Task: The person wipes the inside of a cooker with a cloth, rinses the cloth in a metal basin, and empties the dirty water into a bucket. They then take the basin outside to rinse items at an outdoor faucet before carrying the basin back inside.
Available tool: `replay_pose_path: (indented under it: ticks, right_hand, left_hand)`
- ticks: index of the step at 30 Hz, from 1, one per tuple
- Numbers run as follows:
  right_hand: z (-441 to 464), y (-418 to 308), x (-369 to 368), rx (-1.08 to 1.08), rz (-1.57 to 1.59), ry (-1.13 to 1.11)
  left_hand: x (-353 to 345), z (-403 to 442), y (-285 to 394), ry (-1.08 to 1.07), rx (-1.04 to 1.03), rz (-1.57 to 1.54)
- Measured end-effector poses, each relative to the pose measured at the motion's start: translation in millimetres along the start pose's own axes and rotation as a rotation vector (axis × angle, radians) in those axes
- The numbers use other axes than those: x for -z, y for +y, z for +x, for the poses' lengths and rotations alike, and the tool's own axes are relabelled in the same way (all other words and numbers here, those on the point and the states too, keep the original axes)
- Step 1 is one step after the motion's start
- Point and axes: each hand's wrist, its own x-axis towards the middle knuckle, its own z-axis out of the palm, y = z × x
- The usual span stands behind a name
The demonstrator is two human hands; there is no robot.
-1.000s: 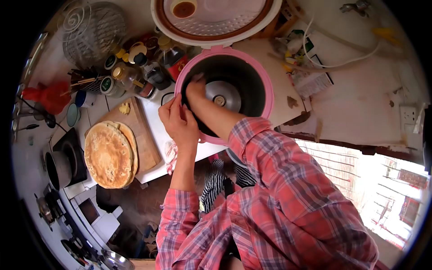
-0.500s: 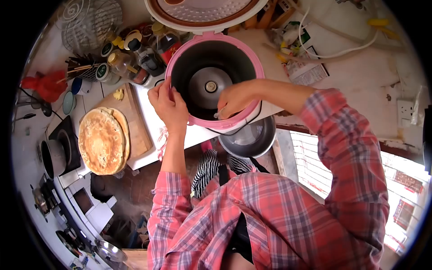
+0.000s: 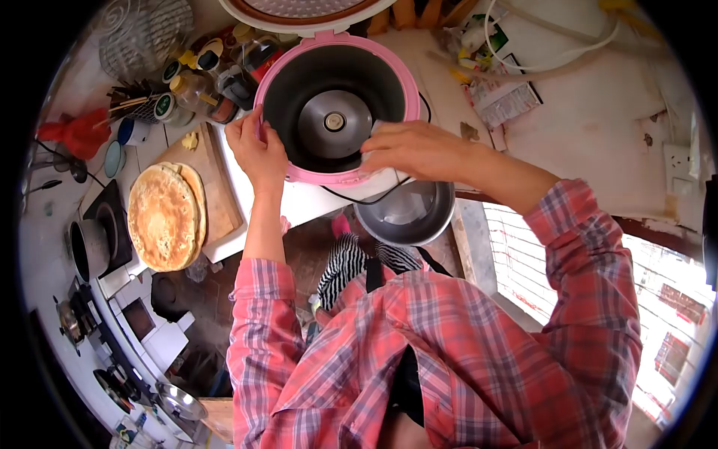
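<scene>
A pink rice cooker (image 3: pixel 413 86) stands with its lid (image 3: pixel 307 10) raised. Inside, the bare heating plate (image 3: pixel 318 123) and its round centre button are visible. At the cooker's left rim, my left hand (image 3: pixel 256 148) is closed, thumb and fingers pinching the pink edge. My right hand (image 3: pixel 415 146) is over the right front rim, its fingers closed on a crumpled whitish cloth (image 3: pixel 366 156), mostly hidden; it could be tissue. A grey metal inner pot (image 3: pixel 441 217) sits below my right forearm, just in front of the cooker.
Round flatbreads (image 3: pixel 164 217) lie on a wooden cutting board (image 3: pixel 221 196) at left. Jars and bottles (image 3: pixel 198 93) crowd the cooker's left side. A black cord (image 3: pixel 359 200) loops around the cooker's front. Packets (image 3: pixel 505 101) and a pale hose (image 3: pixel 550 67) lie at right.
My right hand has risen from inside the cooker to its right front rim, still holding the whitish cloth. My left hand stays on the left rim. The whole view has shifted slightly.
</scene>
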Motion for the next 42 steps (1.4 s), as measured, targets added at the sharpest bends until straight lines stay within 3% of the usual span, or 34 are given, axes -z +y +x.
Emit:
replay_pose_path:
  ticks: [4, 7, 11, 14, 19, 21, 28, 30, 35, 42]
  right_hand:
    - [-30, -14, 3, -0.135, -0.339, 0.125]
    - [-43, -36, -21, -0.265, -0.222, 0.326]
    - [-14, -75, -58, -0.250, -0.145, 0.541]
    - [11, -78, -80, -0.367, -0.271, 0.550]
    - [-11, -78, -83, -0.388, -0.357, 0.575]
    - [-16, -80, -82, -0.561, -0.330, 0.562]
    - [19, -99, -92, -0.538, -0.488, 0.576]
    - [18, -99, -94, -0.553, -0.498, 0.574]
    - [20, -109, -93, -0.669, -0.567, 0.512]
    - [25, -116, -95, -0.623, -0.608, 0.540]
  left_hand:
    - [1, -1, 3, -0.004, 0.029, 0.004]
    - [0, -2, -1, 0.015, -0.005, 0.019]
    - [-3, -2, -6, 0.016, 0.001, 0.038]
    - [-4, 0, -13, -0.029, -0.023, -0.012]
    - [-1, 1, -13, -0.039, -0.086, 0.031]
    - [-2, 0, -14, -0.042, -0.054, 0.015]
    - [-2, 2, -11, -0.062, 0.008, -0.009]
    - [-2, 1, -14, -0.015, -0.101, 0.055]
    - [-2, 2, -15, -0.038, -0.080, -0.001]
    - [0, 5, -19, -0.053, -0.133, 0.005]
